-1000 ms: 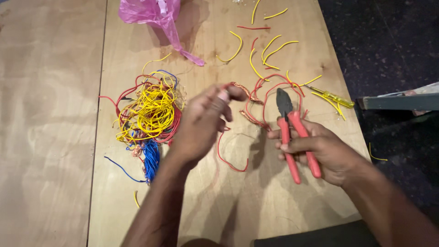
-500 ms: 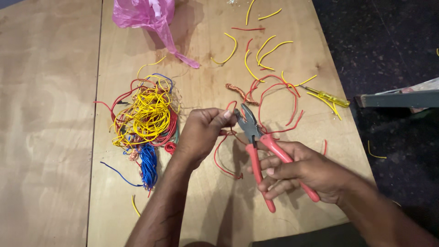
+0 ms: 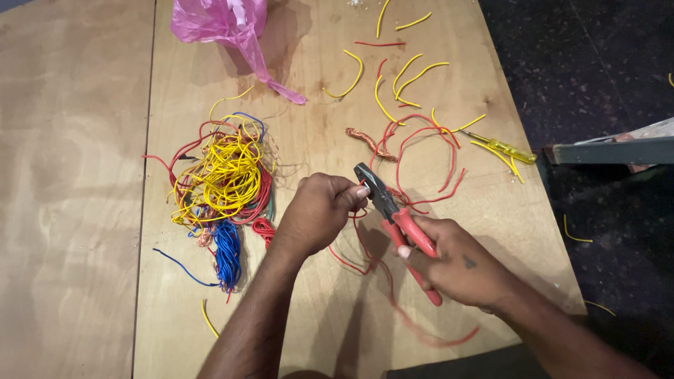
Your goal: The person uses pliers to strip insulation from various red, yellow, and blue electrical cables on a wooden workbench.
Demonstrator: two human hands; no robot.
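My right hand (image 3: pixel 460 267) grips red-handled pliers (image 3: pixel 397 217), their dark jaws pointing up and left toward my left hand. My left hand (image 3: pixel 319 210) pinches a thin red wire (image 3: pixel 361 245) right at the plier jaws; the wire loops down onto the wooden table (image 3: pixel 309 337) below both hands. A tangled pile of yellow, red and blue wires (image 3: pixel 221 179) lies just left of my left hand.
Cut yellow and red wire pieces (image 3: pixel 414 140) are scattered above the hands, with a twist of bare copper strands (image 3: pixel 365 142). A yellow-handled screwdriver (image 3: pixel 502 147) lies near the right edge. A pink plastic bag (image 3: pixel 221 21) sits at the top. Dark floor lies right of the table.
My right hand has swung the pliers leftward and tilted them until the jaws meet the wire pinched in my left hand. My left hand lowered slightly toward the table.
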